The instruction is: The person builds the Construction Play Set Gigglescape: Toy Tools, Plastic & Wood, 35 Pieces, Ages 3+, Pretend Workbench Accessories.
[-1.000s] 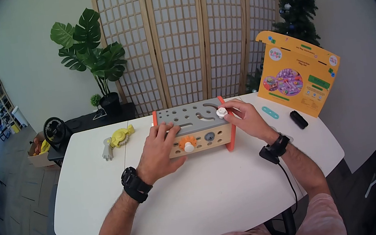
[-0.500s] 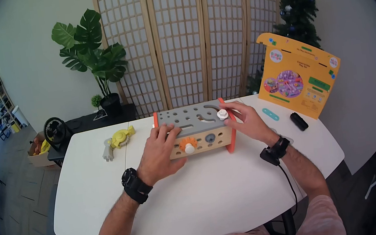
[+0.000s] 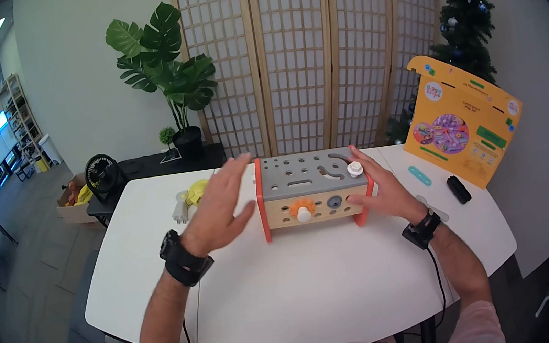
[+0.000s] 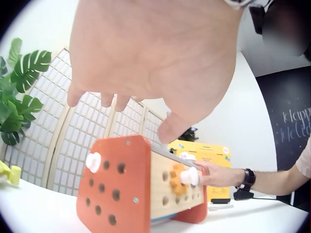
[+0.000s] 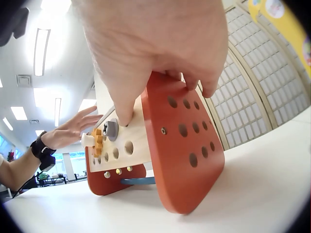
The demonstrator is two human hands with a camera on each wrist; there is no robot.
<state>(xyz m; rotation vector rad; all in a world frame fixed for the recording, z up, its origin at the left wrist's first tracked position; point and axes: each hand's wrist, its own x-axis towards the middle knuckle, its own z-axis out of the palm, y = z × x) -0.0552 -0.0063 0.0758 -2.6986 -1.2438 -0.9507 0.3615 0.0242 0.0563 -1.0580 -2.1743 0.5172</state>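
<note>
A toy workbench (image 3: pixel 317 204) with a grey holed top and red end panels stands on the white table. On its front are an orange gear (image 3: pixel 303 207) with a white knob and a grey round piece (image 3: pixel 335 202); a white knob (image 3: pixel 355 169) sits at the top's right. My left hand (image 3: pixel 218 210) hovers left of the bench, fingers extended, holding nothing. My right hand (image 3: pixel 388 191) grips the bench's right end, thumb on the front face and fingers over the red panel (image 5: pixel 184 141). A white knob (image 4: pixel 93 162) is on the left red panel.
Yellow and grey toy pieces (image 3: pixel 182 208) lie at the table's back left. At the right are a teal strip (image 3: pixel 420 176), a black object (image 3: pixel 458 189), a grey flat piece behind my right wrist and an upright yellow box (image 3: pixel 466 122).
My left hand has come off the bench and lifted leftward. The right hand has moved from the top white knob to the bench's right end. The head view has shifted.
</note>
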